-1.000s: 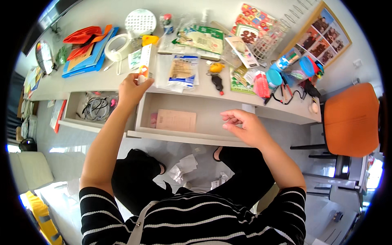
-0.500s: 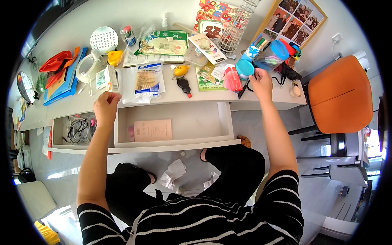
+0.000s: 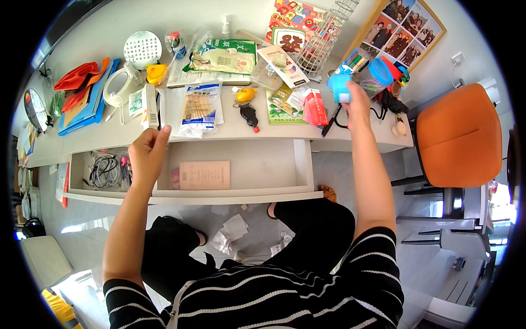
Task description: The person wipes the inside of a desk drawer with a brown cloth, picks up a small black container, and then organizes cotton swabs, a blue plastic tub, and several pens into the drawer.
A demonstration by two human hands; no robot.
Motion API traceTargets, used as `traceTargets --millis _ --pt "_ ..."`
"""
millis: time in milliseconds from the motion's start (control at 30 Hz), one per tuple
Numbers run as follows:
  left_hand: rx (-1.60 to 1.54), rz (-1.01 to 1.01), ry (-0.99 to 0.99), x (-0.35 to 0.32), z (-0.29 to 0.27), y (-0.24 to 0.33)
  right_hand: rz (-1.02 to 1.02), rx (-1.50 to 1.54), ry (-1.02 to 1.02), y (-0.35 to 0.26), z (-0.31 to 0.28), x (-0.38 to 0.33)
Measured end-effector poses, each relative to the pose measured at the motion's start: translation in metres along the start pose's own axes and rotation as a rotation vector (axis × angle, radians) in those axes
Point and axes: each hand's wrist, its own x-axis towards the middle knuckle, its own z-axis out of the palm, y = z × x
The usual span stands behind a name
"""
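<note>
My right hand (image 3: 358,104) grips a small light-blue round tub (image 3: 339,88) with a white patch on its side, tilted above the right part of the desk. A black strap (image 3: 332,122) lies below it, beside a red-and-white box (image 3: 314,108). My left hand (image 3: 148,152) hovers over the front edge of the open drawer unit, fingers curled and thumb raised, with nothing visible in it. Nearest to it are a small white upright box (image 3: 149,107) and a clear-and-blue packet of thin sticks (image 3: 199,109).
An open drawer (image 3: 263,164) holds a pink booklet (image 3: 205,175); the compartment to its left has coiled cables (image 3: 106,171). Blue folders (image 3: 90,112), a yellow duck (image 3: 156,74), a green packet (image 3: 224,56) and a wire rack (image 3: 323,41) crowd the desk. An orange chair (image 3: 459,137) stands right.
My right hand has lifted and tipped the blue tub, so its side now shows. My left hand has shifted slightly down and right, its thumb now raised.
</note>
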Motion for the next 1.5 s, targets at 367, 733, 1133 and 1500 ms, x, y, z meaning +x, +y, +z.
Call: traceTargets --millis 367,733,1133,1500 --pt "-1.009 -0.226 -0.619 -0.062 0.041 0.060 0.750 0.823 -0.903 -0.036 0.100 -0.208" --pt "-1.433 -0.459 -0.648 -0.104 0.023 0.049 -0.732 -0.368 -0.712 -0.046 0.122 -0.243" --pt "-1.519 -0.881 -0.727 -0.113 0.029 0.030 -1.319 -0.562 -0.685 -0.033 0.125 -0.274" --pt "-1.737 -0.963 -1.345 -0.106 0.013 0.010 -1.113 -0.261 -0.917 -0.082 0.098 -0.242"
